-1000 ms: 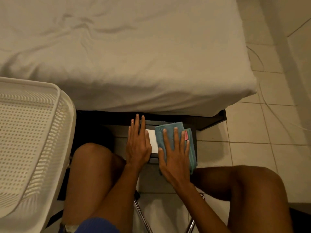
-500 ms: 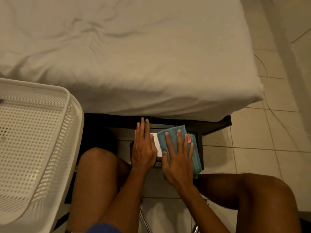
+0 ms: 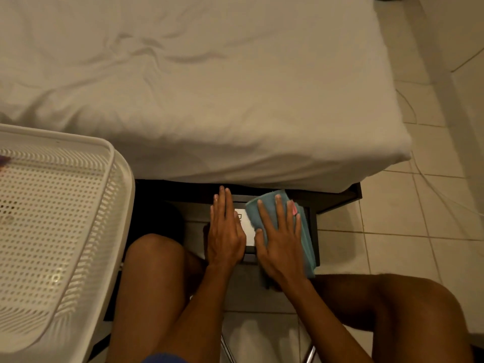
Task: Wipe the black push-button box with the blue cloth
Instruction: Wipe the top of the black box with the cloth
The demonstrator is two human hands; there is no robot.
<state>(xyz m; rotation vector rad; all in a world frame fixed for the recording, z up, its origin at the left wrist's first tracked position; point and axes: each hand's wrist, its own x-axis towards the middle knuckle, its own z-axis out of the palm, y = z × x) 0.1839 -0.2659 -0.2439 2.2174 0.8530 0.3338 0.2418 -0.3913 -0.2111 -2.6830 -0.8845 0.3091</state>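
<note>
The black push-button box (image 3: 313,226) sits on the floor between my knees, at the bed's edge, with a white label (image 3: 248,231) on its top. My left hand (image 3: 225,231) lies flat on the left part of the box, fingers together, holding it down. My right hand (image 3: 280,242) presses the folded blue cloth (image 3: 264,205) flat onto the right part of the top, fingers spread. The cloth hangs over the box's near right corner. Any buttons are hidden under the hands and cloth.
A bed with a white sheet (image 3: 209,100) overhangs just beyond the box. A white perforated plastic basket (image 3: 65,231) stands close on the left. My bare knees (image 3: 154,258) flank the box. Tiled floor (image 3: 406,231) and a thin cable lie to the right.
My head has shifted, so the whole scene sits lower and further right in view. Both hands stay on the box; the right hand with the cloth has barely slid.
</note>
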